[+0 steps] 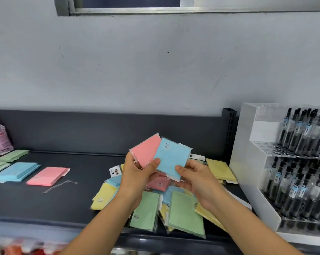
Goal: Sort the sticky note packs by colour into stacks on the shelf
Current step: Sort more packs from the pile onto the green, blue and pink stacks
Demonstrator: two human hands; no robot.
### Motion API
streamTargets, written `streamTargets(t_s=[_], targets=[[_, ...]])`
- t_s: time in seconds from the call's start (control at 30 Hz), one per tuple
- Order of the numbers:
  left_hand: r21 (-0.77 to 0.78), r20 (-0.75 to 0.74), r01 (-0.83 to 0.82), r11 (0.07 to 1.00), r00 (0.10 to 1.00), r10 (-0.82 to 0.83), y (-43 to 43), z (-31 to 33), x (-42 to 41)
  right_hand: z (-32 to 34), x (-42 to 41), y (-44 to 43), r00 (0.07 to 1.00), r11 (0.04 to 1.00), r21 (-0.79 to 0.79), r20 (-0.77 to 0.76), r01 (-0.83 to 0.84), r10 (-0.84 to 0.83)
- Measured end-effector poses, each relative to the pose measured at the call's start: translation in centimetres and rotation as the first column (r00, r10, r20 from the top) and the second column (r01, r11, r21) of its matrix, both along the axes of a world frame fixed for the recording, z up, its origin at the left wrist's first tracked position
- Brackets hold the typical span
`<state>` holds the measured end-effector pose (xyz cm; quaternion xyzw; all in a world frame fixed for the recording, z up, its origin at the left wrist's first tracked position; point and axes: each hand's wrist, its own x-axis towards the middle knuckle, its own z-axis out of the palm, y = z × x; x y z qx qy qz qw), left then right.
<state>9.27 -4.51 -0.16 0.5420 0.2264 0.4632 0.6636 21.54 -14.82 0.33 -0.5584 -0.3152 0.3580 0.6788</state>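
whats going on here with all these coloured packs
A person is sorting sticky note packs on a dark shelf. The left hand grips a pink pack, the right hand pinches a blue pack, both held above the mixed pile. A green stack, blue stack and pink stack already lie further left.

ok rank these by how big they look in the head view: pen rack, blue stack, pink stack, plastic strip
1. pen rack
2. blue stack and pink stack, too alike to rank
3. plastic strip, smallest
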Motion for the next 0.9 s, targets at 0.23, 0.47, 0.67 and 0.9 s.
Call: streamTargets(t_s=[0.23, 0.47, 0.67, 0.9], targets=[[0.235, -0.137, -0.247, 0.94, 0.949, 0.284, 2.0, 0.0, -3.6, 0.0, 0.4, 1.4, 0.996, 0.996, 0.007, -0.029, 0.087, -0.087], [0.649, -0.235, -0.307, 0.696, 0.789, 0.567, 2.1, -0.8, -9.4, 0.3, -2.4, 3.4, 0.996, 0.997, -0.01, -0.027, -0.081, 0.081], [0.913, -0.25, -0.075, 0.401, 0.673, 0.696, 1.8, -1.6, -13.2, -0.3, -3.7, 4.2, 0.998, 0.999, -0.01, 0.039, -0.052, 0.052], [0.958, -0.192, -0.07, 0.28, 0.571, 0.799, 4.3, -1.6, -24.9, 0.0, -13.8, 8.3, 0.976, 0.983, -0.041, 0.116, -0.179, 0.183]])
